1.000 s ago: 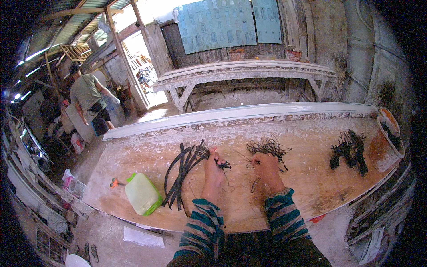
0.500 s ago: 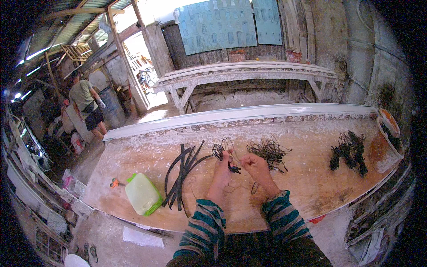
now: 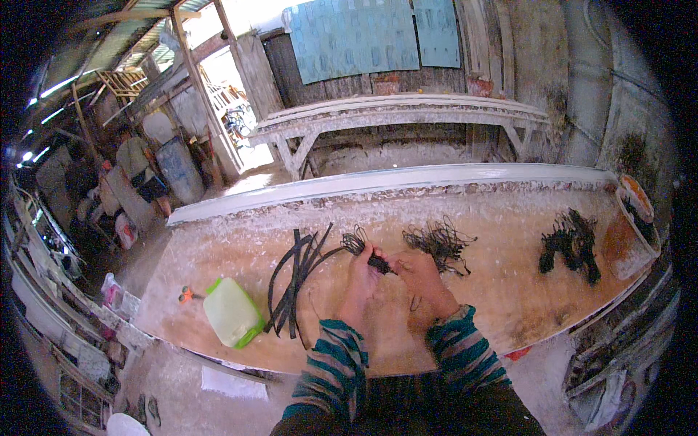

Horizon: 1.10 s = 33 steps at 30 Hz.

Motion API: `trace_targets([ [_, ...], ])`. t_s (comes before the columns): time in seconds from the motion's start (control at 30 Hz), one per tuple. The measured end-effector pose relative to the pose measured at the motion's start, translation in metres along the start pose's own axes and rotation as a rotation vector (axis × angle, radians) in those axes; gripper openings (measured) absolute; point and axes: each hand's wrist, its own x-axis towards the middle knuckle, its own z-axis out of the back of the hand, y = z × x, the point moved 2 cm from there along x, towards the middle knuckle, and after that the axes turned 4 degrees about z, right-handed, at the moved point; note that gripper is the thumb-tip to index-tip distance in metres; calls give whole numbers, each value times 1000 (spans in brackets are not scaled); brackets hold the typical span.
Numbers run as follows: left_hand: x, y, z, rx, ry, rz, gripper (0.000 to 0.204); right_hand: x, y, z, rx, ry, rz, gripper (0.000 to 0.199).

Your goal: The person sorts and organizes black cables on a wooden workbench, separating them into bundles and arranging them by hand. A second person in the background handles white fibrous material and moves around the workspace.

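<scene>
Over the wooden workbench (image 3: 502,305) my left hand (image 3: 361,280) and my right hand (image 3: 422,280) meet on one small black bundle (image 3: 377,262). Thin dark wire loops (image 3: 354,240) stick out of it toward the upper left. Both hands pinch it, my left from the left side, my right from the right. A pile of thin dark wire (image 3: 438,243) lies just beyond my right hand. Several long black strips (image 3: 298,280) lie fanned out left of my left hand.
A pale green-edged plastic jug (image 3: 231,314) lies at the bench's left end, with small orange-handled scissors (image 3: 186,295) beside it. A clump of black pieces (image 3: 570,243) and an orange bucket (image 3: 625,232) stand at the right. A person (image 3: 138,171) stands far left near a doorway.
My hands have lifted off the bench and come together on the black bundle with its wire loops. The person at the far left has shifted position.
</scene>
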Motion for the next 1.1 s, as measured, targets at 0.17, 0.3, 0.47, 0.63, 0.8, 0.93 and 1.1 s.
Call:
trace_targets([
  [0.17, 8, -2, 21, -51, 25, -29, 18, 1, 11, 44, -128, 65, 38, 16],
  [0.3, 13, 5, 20, -81, 23, -4, 18, -15, -12, 63, -469, 403, 79, 19],
  [0.47, 20, 16, 22, -49, 35, 45, 19, -31, -46, 60, -464, 378, 202, 19],
  [0.63, 15, 16, 12, -14, 34, 84, 20, -23, -44, 57, -264, 236, 128, 12],
  [0.8, 12, 17, 8, 43, 41, 10, 26, -5, -12, 47, 203, -6, -314, 9],
  [0.93, 4, 21, 0, 127, 68, -32, 31, 3, 2, 17, 371, -140, -253, 12],
  [1.1, 5, 26, 1, 229, -34, 75, 21, -9, -9, -11, 252, -79, -349, 10],
])
